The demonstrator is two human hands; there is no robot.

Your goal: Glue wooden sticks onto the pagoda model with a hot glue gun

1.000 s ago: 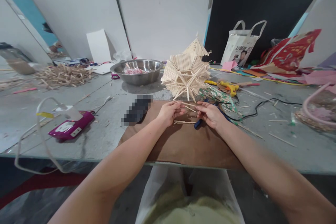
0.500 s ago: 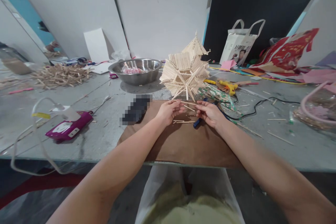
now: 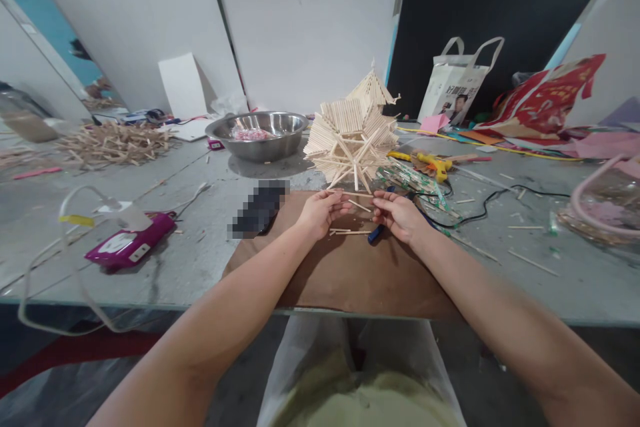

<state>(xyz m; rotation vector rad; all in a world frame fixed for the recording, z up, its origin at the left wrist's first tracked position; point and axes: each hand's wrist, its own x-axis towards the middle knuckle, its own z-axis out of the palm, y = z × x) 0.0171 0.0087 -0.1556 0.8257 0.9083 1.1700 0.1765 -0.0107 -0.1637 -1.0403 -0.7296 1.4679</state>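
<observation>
Between my two hands stretches a thin wooden stick (image 3: 358, 195), held level over a brown sheet (image 3: 345, 280). My left hand (image 3: 323, 212) pinches its left end. The fingertips of my right hand (image 3: 395, 213) close on its right end. A second short stick (image 3: 360, 206) slants just below, near the left fingers; I cannot tell whether it is held. Loose sticks (image 3: 350, 233) lie on the sheet under my hands, beside a blue-handled tool (image 3: 376, 233) partly covered by my right hand. Just beyond stands a tower-like model (image 3: 353, 133) built of many sticks.
Left of the sheet lies a black phone-like object (image 3: 260, 208), blurred. Farther left is a purple power strip (image 3: 133, 240) with a white cable. A metal bowl (image 3: 257, 140) stands behind. On the right are a yellow glue gun (image 3: 435, 165), wrapped sticks (image 3: 415, 183) and a black cord (image 3: 495, 197).
Almost nothing differs. Both hands stay in place with the stick between them; the view has shifted very slightly.
</observation>
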